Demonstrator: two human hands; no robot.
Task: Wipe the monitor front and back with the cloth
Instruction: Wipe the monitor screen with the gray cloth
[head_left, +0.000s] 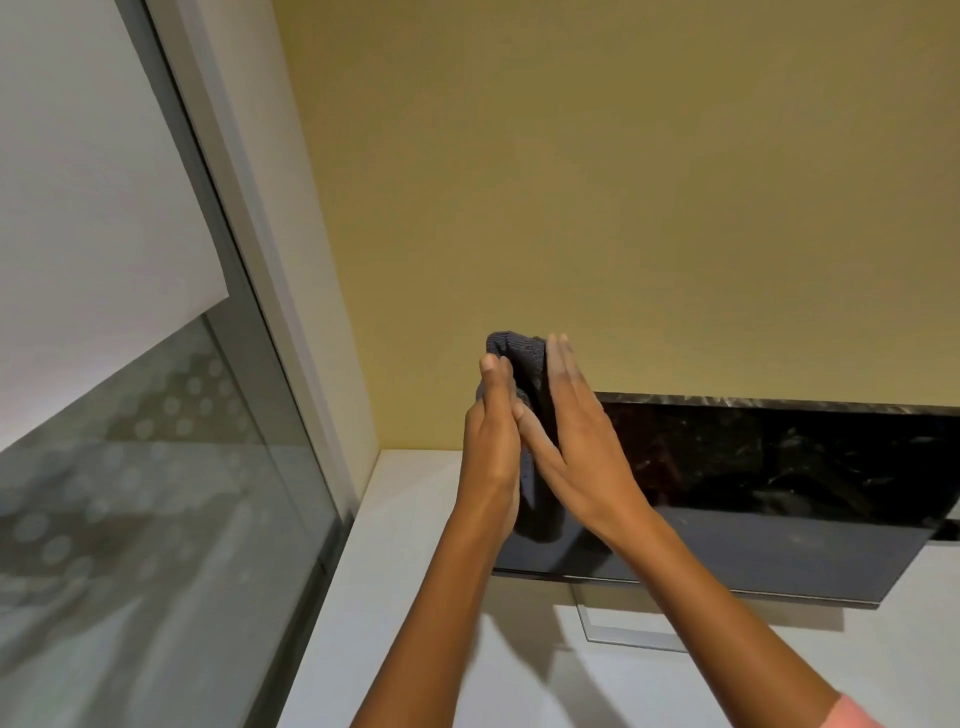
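A black monitor (779, 467) with a dark, dusty screen stands on a white desk (415, 597), filling the right side of the view. A dark grey cloth (524, 358) is pressed between my two palms in front of the monitor's left edge. My left hand (491, 441) holds the cloth from the left with fingers pointing up. Flat against the cloth's other side lies my right hand (571, 441), fingers straight. The cloth's lower end (537, 514) hangs below my hands over the screen's left corner.
The monitor's clear stand base (623, 629) rests on the desk under the screen. A yellow wall (623, 182) rises right behind the monitor. A glass partition with a grey frame (249, 322) runs along the desk's left side.
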